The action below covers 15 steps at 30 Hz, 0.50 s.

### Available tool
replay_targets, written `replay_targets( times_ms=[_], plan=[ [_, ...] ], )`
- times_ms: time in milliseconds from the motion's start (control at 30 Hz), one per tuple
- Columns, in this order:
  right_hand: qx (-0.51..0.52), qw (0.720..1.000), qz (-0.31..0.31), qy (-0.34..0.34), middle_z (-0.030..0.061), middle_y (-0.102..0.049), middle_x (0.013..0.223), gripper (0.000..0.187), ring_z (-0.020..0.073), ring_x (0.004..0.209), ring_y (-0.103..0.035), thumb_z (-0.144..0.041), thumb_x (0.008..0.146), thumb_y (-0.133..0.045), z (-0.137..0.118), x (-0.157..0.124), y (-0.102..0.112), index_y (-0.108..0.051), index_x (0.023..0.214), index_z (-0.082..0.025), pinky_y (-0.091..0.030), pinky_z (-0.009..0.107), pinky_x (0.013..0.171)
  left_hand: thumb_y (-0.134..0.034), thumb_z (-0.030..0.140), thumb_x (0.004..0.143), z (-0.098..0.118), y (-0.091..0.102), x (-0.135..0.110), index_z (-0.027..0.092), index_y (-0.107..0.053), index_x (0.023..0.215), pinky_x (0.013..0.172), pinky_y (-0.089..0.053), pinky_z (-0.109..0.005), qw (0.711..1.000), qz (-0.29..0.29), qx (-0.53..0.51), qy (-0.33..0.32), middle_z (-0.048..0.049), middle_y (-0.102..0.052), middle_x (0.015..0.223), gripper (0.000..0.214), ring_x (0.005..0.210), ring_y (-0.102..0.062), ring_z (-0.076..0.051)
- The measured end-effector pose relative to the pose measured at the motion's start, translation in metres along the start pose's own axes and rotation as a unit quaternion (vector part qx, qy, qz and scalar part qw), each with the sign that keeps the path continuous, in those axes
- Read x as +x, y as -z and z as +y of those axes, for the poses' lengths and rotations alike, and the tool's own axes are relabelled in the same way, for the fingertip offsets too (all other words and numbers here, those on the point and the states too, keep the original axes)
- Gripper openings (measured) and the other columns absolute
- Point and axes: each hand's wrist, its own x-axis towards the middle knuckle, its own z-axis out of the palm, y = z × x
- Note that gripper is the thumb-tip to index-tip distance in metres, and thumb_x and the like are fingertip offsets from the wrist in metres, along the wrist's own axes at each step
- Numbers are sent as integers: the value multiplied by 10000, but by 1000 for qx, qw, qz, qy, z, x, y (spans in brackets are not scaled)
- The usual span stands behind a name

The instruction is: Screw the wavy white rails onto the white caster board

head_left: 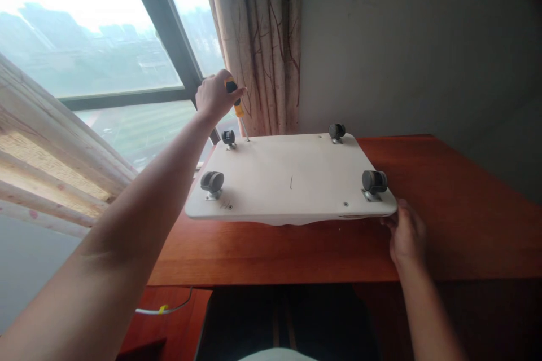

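Observation:
A white board point(288, 177) lies flat on a reddish wooden table point(457, 208), with small black caster wheels standing up at its corners. My left hand point(217, 96) is closed round a screwdriver point(234, 96) with a yellow and black handle, held upright with its tip on the board's far left corner, beside one caster point(229, 137). My right hand point(405, 231) grips the board's near right corner, fingers curled under its edge, just below another caster point(373, 183).
A patterned curtain point(258, 39) hangs behind the board next to a large window point(105, 39). A grey wall runs along the back right. A white cable point(163, 309) lies on a lower shelf at the table's near left.

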Motion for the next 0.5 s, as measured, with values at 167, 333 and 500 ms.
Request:
replay_targets(
  times_ms=[167,333,500],
  plan=[
    [2,1000,4,2,5,-657,833,425,132,644,-517,-587,763,-757,-3,-2,-1,-704,894,-186,-397,272,563,-665,429,799,4,4,2,369,-588,1307,1020,-440,-529,1000,-20,-2,2,-85,-678,1211,516,1191,-578,-375],
    [7,1000,-1,-5,-6,-635,789,433,118,630,-502,-603,754,-767,-4,-3,-1,-701,851,-186,-401,258,539,-679,509,788,8,8,3,327,-651,1198,989,-434,-556,999,-29,33,7,-116,-683,1180,449,1221,-561,-424],
    [12,1000,-1,-1,-6,-634,788,438,114,626,-506,-606,746,-777,-5,-3,-2,-696,838,-186,-402,242,514,-717,580,760,16,11,0,273,-706,1042,964,-440,-565,997,-11,72,-7,-152,-693,1098,417,1153,-592,-436]
  ],
)
